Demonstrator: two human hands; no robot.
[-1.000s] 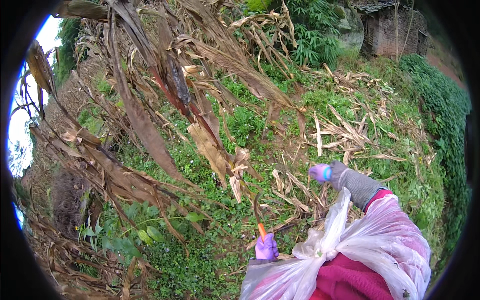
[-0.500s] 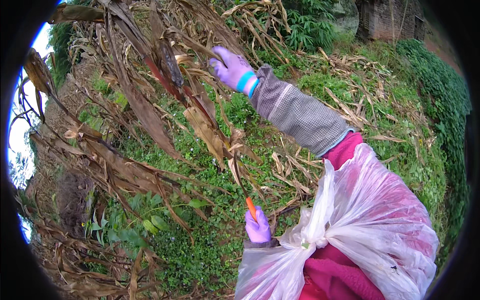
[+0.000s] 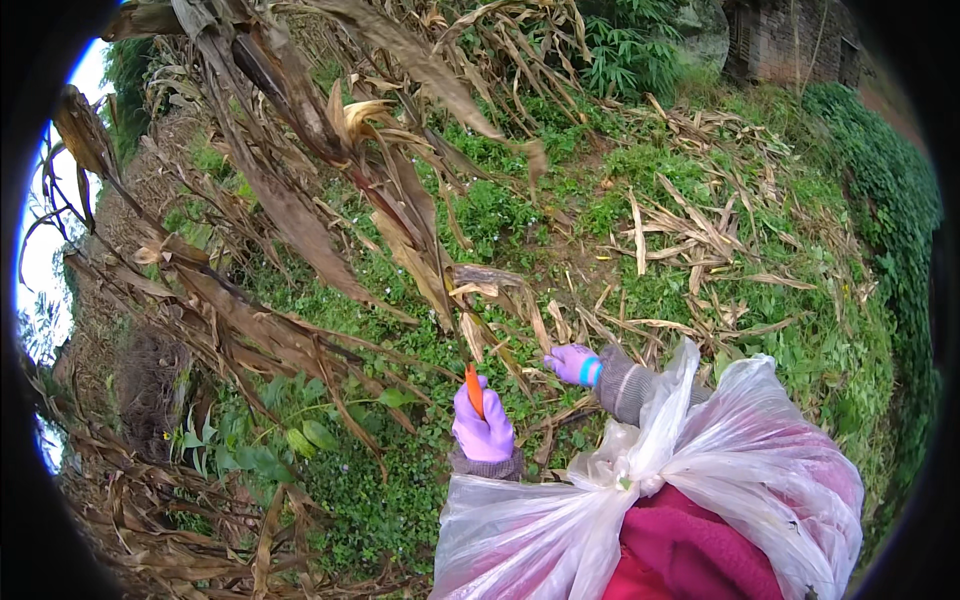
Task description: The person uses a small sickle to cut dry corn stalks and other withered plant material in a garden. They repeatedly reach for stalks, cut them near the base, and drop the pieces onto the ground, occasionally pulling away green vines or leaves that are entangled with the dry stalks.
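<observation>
- Leafy green weeds [image 3: 370,510] cover the ground, with a brick building [image 3: 790,48] at upper right and flattened dry leaves [image 3: 700,240] below it.
- One withered corn stalk [image 3: 310,130] leans in from upper left, its lower part near the left hand.
- Left hand [image 3: 484,425] wraps its fingers round an orange-handled tool [image 3: 474,392] pointing up toward that lower part; a firm grip probably helps control.
- Right hand [image 3: 573,365] is apart from the left, beside dry litter [image 3: 558,325]; whether it pinches any, I cannot tell.
- Steadying the stalk well above the tool's tip would seem safer for the right fingers.
</observation>
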